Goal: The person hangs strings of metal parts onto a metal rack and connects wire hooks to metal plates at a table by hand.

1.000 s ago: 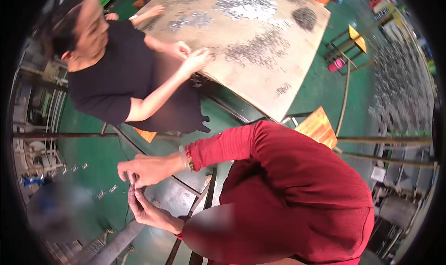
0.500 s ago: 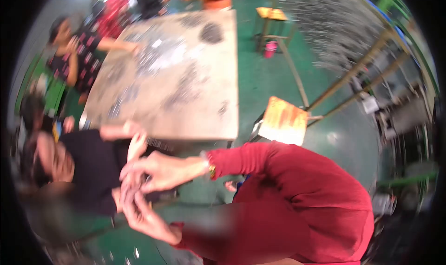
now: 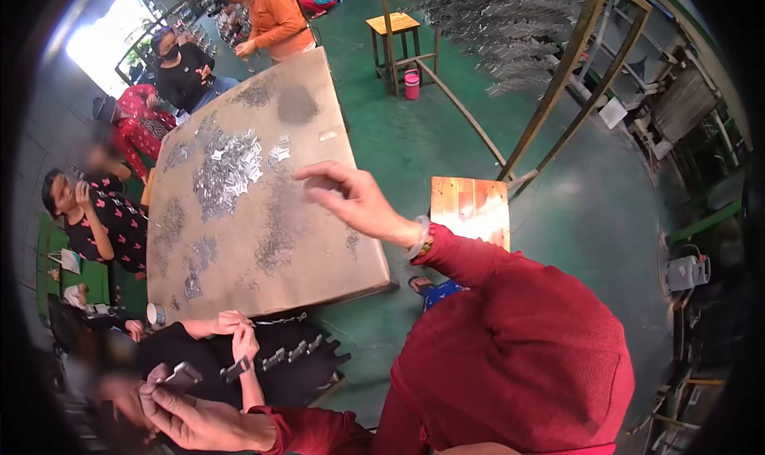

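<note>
My left hand [image 3: 209,425], at the lower left, pinches a small grey metal piece [image 3: 185,374] between thumb and fingers. Several similar metal pieces [image 3: 275,358] run in a row to the right from it; how they are joined is too small to make out. My right hand [image 3: 362,206], with a bracelet at the wrist, is held above the table's [image 3: 362,268] right side. Its fingers are apart and slightly blurred, with nothing visible in them. Left of it on the tabletop lies a pile of small shiny metal pieces [image 3: 227,172].
A co-worker in black sits close by, their hands [image 3: 239,333] together near the table edge. Other people sit or stand along the far sides. Wooden stools [image 3: 470,204], a slanting wooden frame [image 3: 558,80] with hanging metal strands [image 3: 502,25], and a pink bucket [image 3: 411,84] stand right.
My hands were together and have moved apart: the right up over the table, the left down and left with the metal piece. The view has shifted and is sharper.
</note>
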Demonstrator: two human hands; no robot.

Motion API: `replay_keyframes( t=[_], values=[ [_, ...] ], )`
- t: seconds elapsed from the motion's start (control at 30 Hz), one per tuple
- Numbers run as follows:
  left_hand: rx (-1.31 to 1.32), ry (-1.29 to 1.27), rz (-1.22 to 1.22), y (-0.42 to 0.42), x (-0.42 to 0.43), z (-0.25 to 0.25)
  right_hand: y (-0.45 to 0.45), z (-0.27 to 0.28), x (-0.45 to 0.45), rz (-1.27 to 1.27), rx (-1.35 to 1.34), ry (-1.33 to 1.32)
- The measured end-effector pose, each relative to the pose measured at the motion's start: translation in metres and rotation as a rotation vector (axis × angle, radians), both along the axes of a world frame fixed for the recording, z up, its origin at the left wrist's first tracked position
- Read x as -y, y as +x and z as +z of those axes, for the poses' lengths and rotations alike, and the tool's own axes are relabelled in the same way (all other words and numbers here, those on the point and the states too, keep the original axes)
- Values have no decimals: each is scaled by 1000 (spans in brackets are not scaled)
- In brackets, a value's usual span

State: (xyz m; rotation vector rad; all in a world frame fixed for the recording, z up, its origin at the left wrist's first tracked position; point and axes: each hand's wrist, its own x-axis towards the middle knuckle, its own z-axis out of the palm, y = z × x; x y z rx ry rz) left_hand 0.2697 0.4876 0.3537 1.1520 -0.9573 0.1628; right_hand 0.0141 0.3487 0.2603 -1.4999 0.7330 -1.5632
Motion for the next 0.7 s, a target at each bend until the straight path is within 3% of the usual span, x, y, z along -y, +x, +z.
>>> replay_keyframes(
  t=[0.03,0.17,0.23,0.3,0.43,0.5,0.6,0.7],
  values=[
    [91,-24,93,-8,8,11,-10,-4,10,-7,17,11],
    [33,-138,-12,-13,38,37,-56,-13,46,-100,58,22],
    [170,-195,122,-32,56,54,-73,-13,60,-185,27,-30],
    [100,-327,-7,-37,73,58,-91,-25,74,-241,52,-35],
    [68,-303,144,-11,92,53,-119,-37,93,-333,29,83],
    [-54,-336,10,6,94,52,-133,-42,101,-386,58,124],
    [-30,-412,-323,38,89,49,-143,-46,111,-401,152,76],
    [-9,-415,-20,41,98,52,-139,-34,109,-469,202,11]
  ],
)
